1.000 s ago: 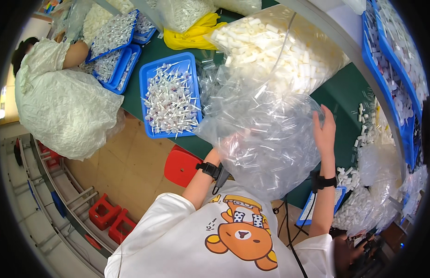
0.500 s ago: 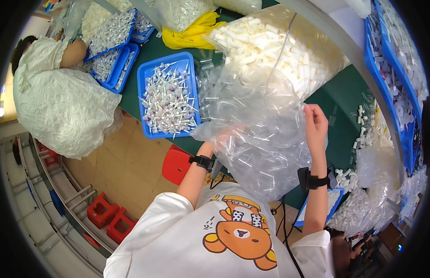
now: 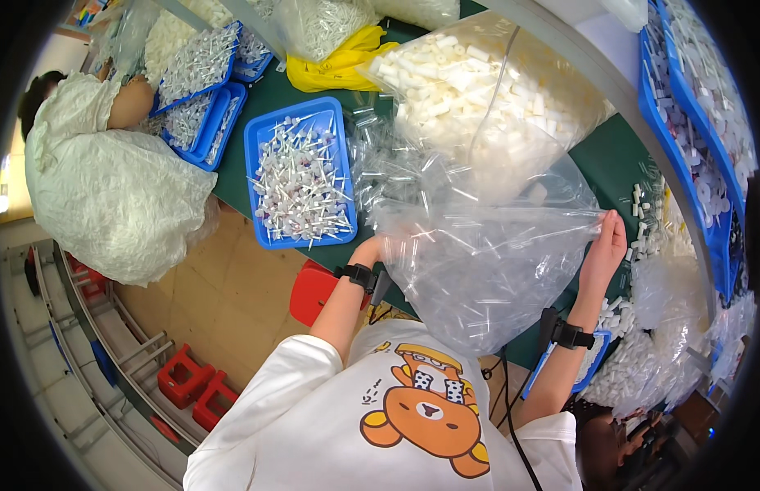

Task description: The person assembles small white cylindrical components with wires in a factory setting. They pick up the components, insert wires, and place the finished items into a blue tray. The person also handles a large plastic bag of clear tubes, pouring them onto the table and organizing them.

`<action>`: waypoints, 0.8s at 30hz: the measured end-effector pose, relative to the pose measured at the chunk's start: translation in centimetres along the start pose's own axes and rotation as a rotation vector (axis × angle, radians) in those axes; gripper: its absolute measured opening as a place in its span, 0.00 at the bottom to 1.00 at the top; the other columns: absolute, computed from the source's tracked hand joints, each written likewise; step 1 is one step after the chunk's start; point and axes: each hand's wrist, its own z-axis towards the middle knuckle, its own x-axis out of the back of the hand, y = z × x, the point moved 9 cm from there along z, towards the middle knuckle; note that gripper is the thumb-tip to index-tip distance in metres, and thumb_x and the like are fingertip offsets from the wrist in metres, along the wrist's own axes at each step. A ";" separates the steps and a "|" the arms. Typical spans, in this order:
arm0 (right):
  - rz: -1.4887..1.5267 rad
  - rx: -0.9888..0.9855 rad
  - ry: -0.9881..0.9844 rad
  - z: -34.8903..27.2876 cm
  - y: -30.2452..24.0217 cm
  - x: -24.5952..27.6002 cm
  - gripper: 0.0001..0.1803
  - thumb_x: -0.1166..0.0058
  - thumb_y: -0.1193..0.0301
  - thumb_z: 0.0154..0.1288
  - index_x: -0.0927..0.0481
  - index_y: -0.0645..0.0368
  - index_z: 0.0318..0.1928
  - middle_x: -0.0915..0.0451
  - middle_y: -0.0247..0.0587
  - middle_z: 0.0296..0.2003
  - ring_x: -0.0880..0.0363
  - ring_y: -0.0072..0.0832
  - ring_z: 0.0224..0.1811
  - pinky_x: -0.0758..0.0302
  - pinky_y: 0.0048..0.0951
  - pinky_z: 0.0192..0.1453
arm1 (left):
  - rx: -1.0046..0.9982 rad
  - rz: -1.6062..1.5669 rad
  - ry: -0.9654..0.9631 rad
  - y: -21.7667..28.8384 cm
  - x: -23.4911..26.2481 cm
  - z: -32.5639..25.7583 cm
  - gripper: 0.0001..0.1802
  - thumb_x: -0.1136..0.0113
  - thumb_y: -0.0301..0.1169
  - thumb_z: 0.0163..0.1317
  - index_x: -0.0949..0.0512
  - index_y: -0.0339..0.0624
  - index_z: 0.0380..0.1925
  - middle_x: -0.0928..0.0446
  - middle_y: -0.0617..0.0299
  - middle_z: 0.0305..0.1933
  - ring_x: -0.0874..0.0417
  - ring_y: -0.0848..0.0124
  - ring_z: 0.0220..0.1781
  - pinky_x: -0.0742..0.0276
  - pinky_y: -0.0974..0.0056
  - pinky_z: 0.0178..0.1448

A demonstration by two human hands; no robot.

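Note:
A large clear plastic bag (image 3: 486, 278) with thin clear tubes in it spreads over the table's front edge. At its right corner my right hand (image 3: 609, 241) pinches the film and draws the upper edge taut. My left hand (image 3: 388, 247) is at the bag's left side, its fingers hidden by the film. Just left of it is a blue tray (image 3: 250, 192) full of small white pointed pieces (image 3: 302, 180). Loose clear tubes (image 3: 376, 159) lie between tray and bag. Behind stands a big clear bag of short white cylinders (image 3: 486, 98).
A yellow plastic bag (image 3: 331, 69) and stacked blue trays (image 3: 208, 151) lie at the back left, beside a person in white (image 3: 110, 188). White cylinders and bags (image 3: 666, 327) are heaped on the right. Red stools (image 3: 183, 376) stand at lower left. A black cable (image 3: 515, 434) hangs over my shirt.
My right hand has moved right and slightly nearer with the bag's corner, spreading the film wide. The left hand has shifted a little left.

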 end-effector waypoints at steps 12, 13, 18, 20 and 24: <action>-0.856 0.653 -0.565 -12.4 -7.3 -18.3 0.12 0.42 0.67 0.56 0.23 0.61 0.37 0.26 0.42 0.33 0.31 0.39 0.39 0.36 0.40 0.49 | 0.122 0.179 -0.047 -2.4 0.9 0.6 0.21 0.46 0.38 0.63 0.28 0.43 0.54 0.25 0.60 0.51 0.24 0.70 0.51 0.29 0.64 0.56; -0.881 0.598 -0.673 -12.8 -4.8 -18.6 0.10 0.41 0.68 0.55 0.23 0.61 0.34 0.27 0.42 0.30 0.31 0.39 0.37 0.36 0.40 0.49 | 0.135 0.198 -0.058 -2.4 0.7 0.7 0.20 0.46 0.37 0.63 0.28 0.43 0.54 0.25 0.60 0.51 0.24 0.70 0.51 0.29 0.64 0.56; -0.601 0.405 -0.666 -12.2 -6.4 -15.5 0.08 0.39 0.74 0.52 0.26 0.61 0.24 0.32 0.39 0.21 0.33 0.38 0.29 0.35 0.35 0.42 | 0.201 0.150 -0.055 -2.7 1.0 1.6 0.20 0.45 0.36 0.63 0.28 0.43 0.54 0.25 0.61 0.51 0.24 0.70 0.51 0.29 0.64 0.56; -0.545 0.405 -0.634 -12.4 -8.2 -13.2 0.09 0.38 0.77 0.50 0.27 0.61 0.24 0.32 0.40 0.22 0.33 0.38 0.28 0.36 0.33 0.40 | 0.179 -0.045 -0.030 -2.1 0.5 1.3 0.18 0.45 0.32 0.62 0.28 0.44 0.53 0.25 0.62 0.50 0.24 0.70 0.51 0.28 0.65 0.55; -0.434 0.388 -0.591 -13.4 -10.6 -9.6 0.10 0.38 0.79 0.47 0.29 0.62 0.24 0.29 0.40 0.24 0.32 0.37 0.29 0.36 0.32 0.40 | 0.068 -0.323 0.025 -2.3 0.9 1.4 0.17 0.46 0.27 0.62 0.28 0.42 0.52 0.25 0.62 0.50 0.23 0.71 0.50 0.28 0.65 0.55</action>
